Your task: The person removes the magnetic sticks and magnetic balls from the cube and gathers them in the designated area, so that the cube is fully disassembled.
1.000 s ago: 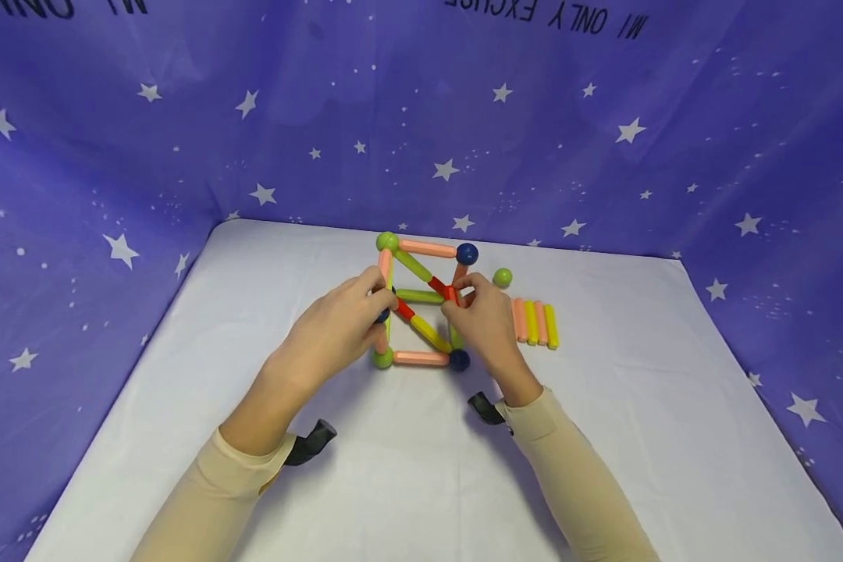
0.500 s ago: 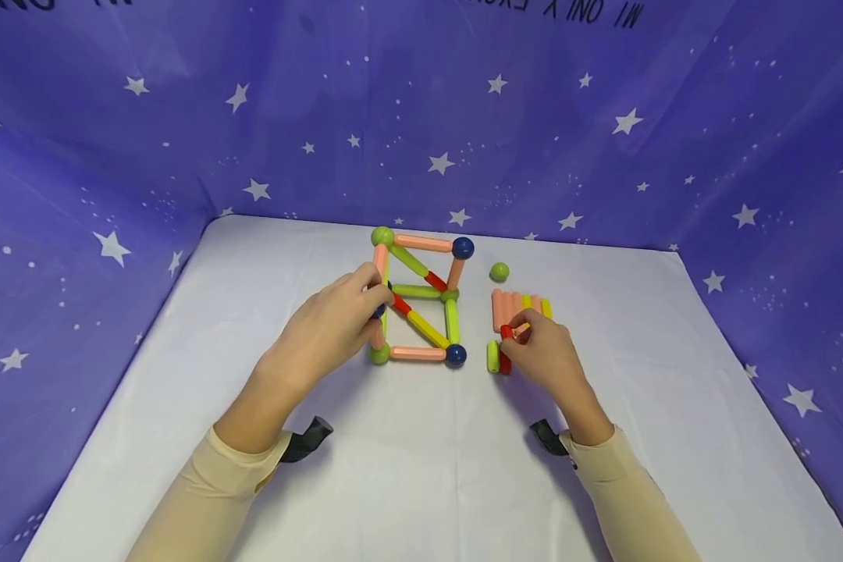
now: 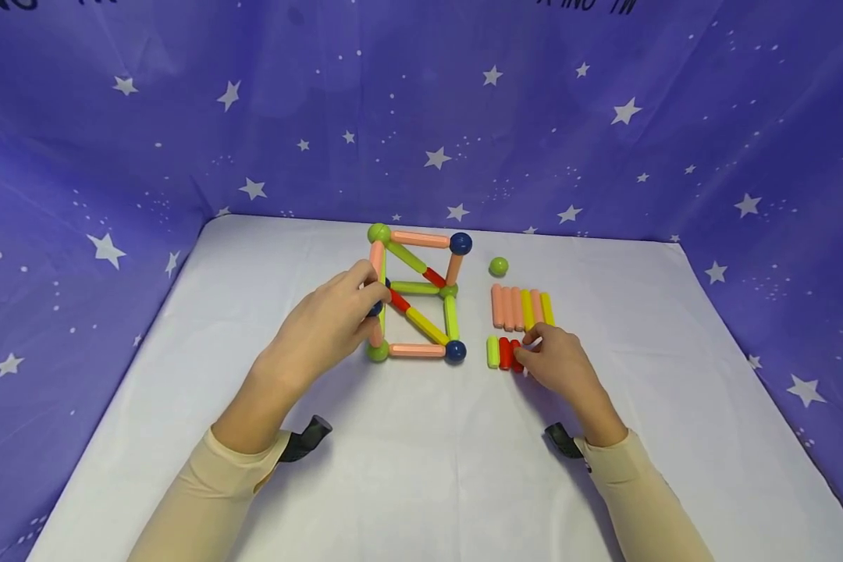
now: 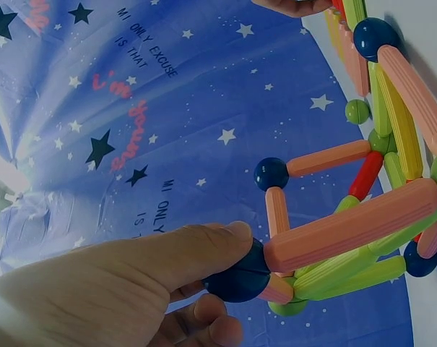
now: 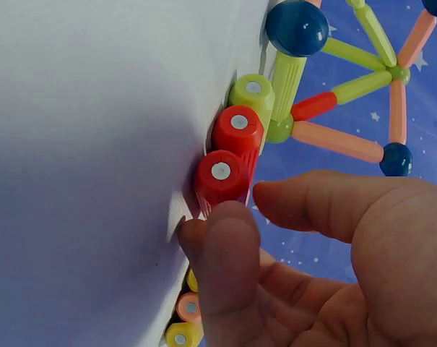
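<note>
My left hand [image 3: 326, 320] pinches a dark blue ball [image 4: 243, 283] on the left side of a frame of magnetic rods and balls [image 3: 417, 350]. The frame has pink, lime, yellow and red rods, joined by green and blue balls. At its right, my right hand [image 3: 562, 363] is over two short red magnetic rods [image 3: 504, 354] lying beside a short lime rod [image 3: 492, 353]. In the right wrist view, thumb and fingers stand spread around the end of the outer red rod [image 5: 222, 173], with a gap beside the thumb.
Behind the right hand lies a row of longer pink and yellow rods [image 3: 508, 307]. A loose green ball [image 3: 499, 267] sits farther back on the white-covered table [image 3: 407, 468]. A purple star-patterned cloth [image 3: 365, 109] stands around the back and sides.
My right hand has gone from the frame's right side to the short rods, carrying a red rod, and put it down beside the other red one. The left hand keeps its hold on the ball.
</note>
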Motion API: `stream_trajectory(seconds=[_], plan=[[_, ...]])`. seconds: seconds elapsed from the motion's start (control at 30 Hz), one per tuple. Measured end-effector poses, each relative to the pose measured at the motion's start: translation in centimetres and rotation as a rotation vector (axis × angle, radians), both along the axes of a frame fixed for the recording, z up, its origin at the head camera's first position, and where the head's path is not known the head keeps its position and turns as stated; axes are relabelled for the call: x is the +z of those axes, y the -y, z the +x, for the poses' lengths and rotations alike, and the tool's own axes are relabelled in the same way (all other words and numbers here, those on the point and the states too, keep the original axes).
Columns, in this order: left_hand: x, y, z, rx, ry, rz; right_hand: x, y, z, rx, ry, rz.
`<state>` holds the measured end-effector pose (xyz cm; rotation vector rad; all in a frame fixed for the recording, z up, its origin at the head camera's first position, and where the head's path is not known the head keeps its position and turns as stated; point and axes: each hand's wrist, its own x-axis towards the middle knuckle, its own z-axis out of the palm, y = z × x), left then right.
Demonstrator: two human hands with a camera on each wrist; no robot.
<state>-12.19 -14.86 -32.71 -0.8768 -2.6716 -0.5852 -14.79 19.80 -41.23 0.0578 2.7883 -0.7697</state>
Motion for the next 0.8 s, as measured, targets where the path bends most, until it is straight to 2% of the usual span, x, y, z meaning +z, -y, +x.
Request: stream_trajectory(seconds=[0.23, 0.4, 0.57, 0.8], plan=[[0.0, 0.0, 0.0, 0.002, -0.012, -0.008, 0.3, 0.1, -0.2, 0.017, -0.016, -0.011], [0.1, -0.1, -0.1, 0.002, -0.008, -0.016, 1.3, 0.3, -0.8, 0.041, -0.107, 0.028], [0.1, -0.1, -0.1, 0.010, 0.010, -0.020, 3.5, 2.2, -2.6, 0.091, -0.217, 0.021], [0.1, -0.1, -0.1, 0.004, 0.010, -0.015, 6.4, 7.0, -5.6, 0.120, -0.350, -0.079]])
